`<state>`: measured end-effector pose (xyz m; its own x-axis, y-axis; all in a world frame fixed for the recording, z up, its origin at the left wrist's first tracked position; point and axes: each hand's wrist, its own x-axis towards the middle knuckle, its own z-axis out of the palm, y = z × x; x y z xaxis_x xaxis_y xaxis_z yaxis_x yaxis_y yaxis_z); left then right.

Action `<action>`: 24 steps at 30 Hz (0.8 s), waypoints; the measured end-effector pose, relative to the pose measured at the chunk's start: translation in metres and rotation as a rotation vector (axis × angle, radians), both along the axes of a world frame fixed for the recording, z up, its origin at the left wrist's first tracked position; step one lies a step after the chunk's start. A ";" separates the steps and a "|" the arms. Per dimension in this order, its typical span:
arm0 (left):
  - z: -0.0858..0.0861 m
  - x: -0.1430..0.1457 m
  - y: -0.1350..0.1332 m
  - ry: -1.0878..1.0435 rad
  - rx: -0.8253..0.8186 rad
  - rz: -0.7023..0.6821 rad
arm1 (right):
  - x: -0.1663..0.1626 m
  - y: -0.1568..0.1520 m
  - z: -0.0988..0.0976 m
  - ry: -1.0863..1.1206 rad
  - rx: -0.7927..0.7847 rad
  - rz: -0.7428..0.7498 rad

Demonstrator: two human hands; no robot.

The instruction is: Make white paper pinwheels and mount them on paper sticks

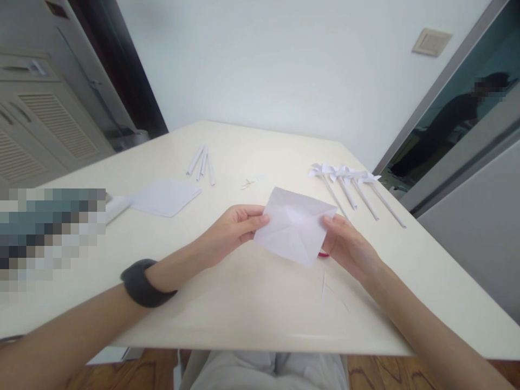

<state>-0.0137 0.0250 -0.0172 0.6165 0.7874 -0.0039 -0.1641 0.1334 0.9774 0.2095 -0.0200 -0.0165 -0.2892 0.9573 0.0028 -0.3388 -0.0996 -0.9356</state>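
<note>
A square sheet of white paper with diagonal creases is held up over the table between my two hands. My left hand pinches its left corner between thumb and fingers. At the opposite edge my right hand grips the paper the same way, thumb on top. Beneath the sheet, by my right fingers, part of a red, curved object shows; the rest of it is hidden. Thin white paper strips lie on the table just below.
Several paper pinwheels on sticks lie at the right of the white table. Rolled paper sticks, a stack of paper sheets and small paper scraps are farther back. A wall bounds the far edge.
</note>
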 end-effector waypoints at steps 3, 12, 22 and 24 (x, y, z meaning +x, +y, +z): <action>0.003 0.000 0.000 0.030 0.045 -0.031 | 0.001 0.000 0.001 -0.018 -0.033 0.000; 0.004 0.002 -0.004 0.087 0.065 -0.213 | 0.001 0.003 -0.002 -0.034 -0.034 -0.055; -0.004 0.003 -0.002 0.141 0.013 -0.068 | 0.000 0.001 -0.003 -0.203 0.049 0.019; -0.002 0.003 -0.002 0.162 -0.014 -0.075 | 0.000 0.001 -0.004 -0.216 0.046 0.019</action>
